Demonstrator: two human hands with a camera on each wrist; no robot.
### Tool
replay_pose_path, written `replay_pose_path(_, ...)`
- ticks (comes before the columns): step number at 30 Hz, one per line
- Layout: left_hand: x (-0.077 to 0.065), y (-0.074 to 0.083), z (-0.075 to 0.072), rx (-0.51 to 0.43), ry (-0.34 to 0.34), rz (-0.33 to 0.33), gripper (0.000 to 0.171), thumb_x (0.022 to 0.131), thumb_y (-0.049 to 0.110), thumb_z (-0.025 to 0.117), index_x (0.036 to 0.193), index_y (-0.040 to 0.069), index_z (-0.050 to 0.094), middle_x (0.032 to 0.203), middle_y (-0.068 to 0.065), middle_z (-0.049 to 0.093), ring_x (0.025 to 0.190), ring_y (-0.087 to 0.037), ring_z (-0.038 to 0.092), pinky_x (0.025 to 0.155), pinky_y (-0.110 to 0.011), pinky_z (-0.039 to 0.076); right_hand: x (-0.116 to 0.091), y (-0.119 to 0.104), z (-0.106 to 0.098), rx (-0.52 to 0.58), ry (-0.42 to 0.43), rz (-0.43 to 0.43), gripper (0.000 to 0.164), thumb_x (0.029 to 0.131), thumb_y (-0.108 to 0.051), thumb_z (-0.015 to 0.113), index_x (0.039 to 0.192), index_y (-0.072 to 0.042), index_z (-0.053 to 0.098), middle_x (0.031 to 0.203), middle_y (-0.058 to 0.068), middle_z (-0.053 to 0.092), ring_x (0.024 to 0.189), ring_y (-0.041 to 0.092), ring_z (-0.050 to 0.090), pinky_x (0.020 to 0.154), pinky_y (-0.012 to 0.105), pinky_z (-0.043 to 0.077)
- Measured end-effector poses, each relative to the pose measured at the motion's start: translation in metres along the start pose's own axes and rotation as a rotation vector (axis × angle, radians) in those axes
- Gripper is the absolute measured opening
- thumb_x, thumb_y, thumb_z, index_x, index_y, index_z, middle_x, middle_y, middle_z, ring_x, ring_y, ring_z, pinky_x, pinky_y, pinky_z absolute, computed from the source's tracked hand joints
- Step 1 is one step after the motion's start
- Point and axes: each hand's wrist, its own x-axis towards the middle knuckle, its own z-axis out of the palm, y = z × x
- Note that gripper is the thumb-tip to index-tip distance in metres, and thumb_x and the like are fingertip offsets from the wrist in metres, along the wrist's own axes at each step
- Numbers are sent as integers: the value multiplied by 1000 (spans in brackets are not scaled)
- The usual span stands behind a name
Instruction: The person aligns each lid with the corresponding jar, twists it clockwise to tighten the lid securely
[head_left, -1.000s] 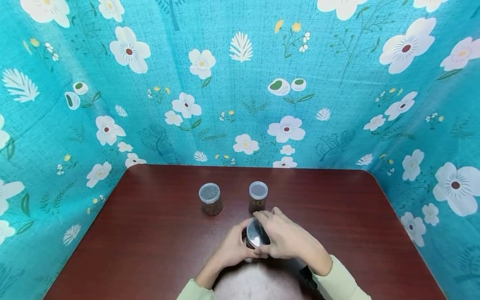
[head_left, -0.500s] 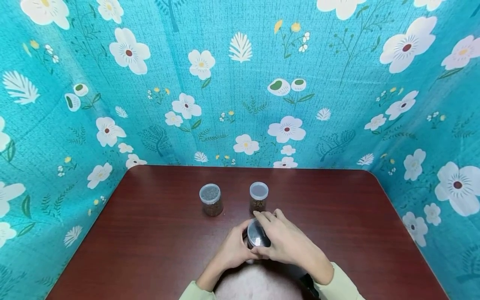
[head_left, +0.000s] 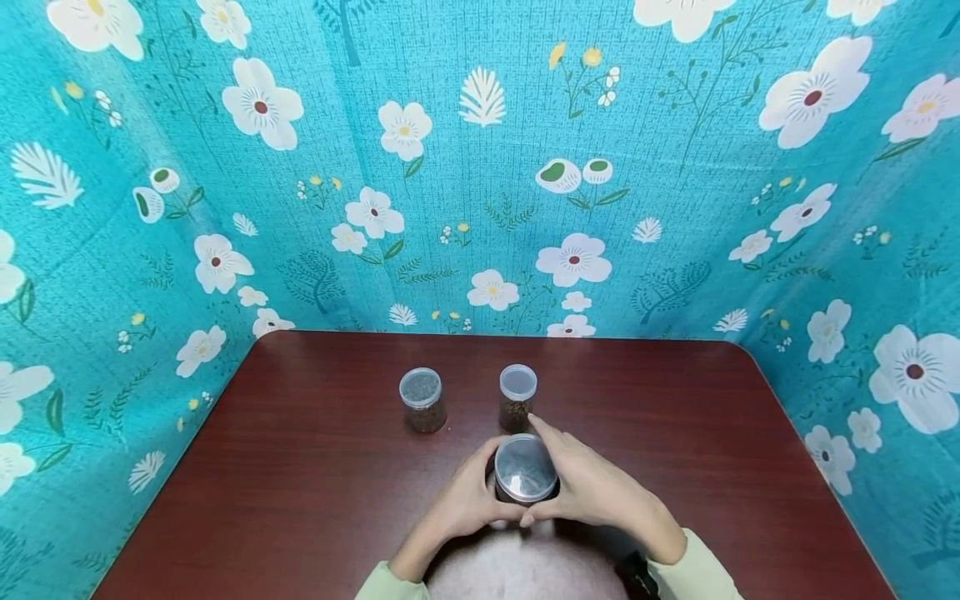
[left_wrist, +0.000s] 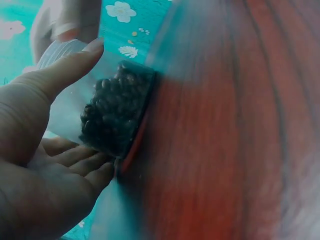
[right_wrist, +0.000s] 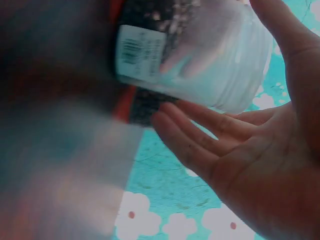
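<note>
A clear plastic jar (left_wrist: 117, 110), partly filled with dark beans, stands upright on the table with its translucent lid (head_left: 525, 469) on top. My left hand (head_left: 467, 493) grips it from the left; in the left wrist view the thumb lies along its side and the fingers reach round below. My right hand (head_left: 596, 487) is spread at the jar's right side, thumb near the front and forefinger reaching to the back. Fairly straight fingers (right_wrist: 185, 140) lie along the jar in the right wrist view; whether they touch it I cannot tell. A white barcode label (right_wrist: 141, 54) shows there.
Two lidded jars stand further back on the dark red table (head_left: 315, 467): a wider jar (head_left: 423, 400) at the left and a narrower jar (head_left: 517, 396) just behind the held one. A blue floral cloth (head_left: 480, 167) hangs around the table. A pale rounded shape (head_left: 517, 571) fills the near edge.
My right hand has slid off the lid top to the right and spread wider, so the lid's whole top now shows. The left hand has stayed on the jar.
</note>
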Motion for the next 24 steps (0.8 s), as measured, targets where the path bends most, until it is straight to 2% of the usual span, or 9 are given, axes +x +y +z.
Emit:
replay_pose_path(4,-3,1,-5,-34,-19,2,95,68,31,101,149,19,53,141,-3,65,133,-23,63,115,-31,47,-3,10,4,66,-24,-8,126,72,-49,96,165,-3,24,157,15,53,136,26,60,107,50,54)
replay_pose_path(8,-5,4,-13,-72,-47,1,93,71,27,100,149,15,51,146,-9,61,133,-29,63,112,-32,51,-5,15,7,102,-10,-28,112,75,-35,97,161,-2,33,147,10,61,129,24,64,106,47,55)
replay_pose_path(11,-5,6,-18,-117,-66,-17,92,74,25,98,151,14,48,149,-11,57,133,-30,63,110,-33,53,-5,18,8,129,1,-37,103,74,-29,97,157,-8,40,141,6,65,125,22,66,105,44,55)
replay_pose_path(16,-4,6,-22,-147,-78,-45,90,77,23,96,151,10,48,150,-14,55,130,-33,65,106,-37,57,-5,23,11,157,-5,-36,95,73,-30,98,151,-14,47,137,2,67,119,19,68,102,39,56)
replay_pose_path(24,-4,7,-23,-169,-76,-64,79,79,17,94,146,3,55,146,-19,60,126,-35,69,105,-42,58,-5,26,14,132,15,-56,83,75,-39,96,141,-10,53,125,3,71,112,19,70,94,36,58)
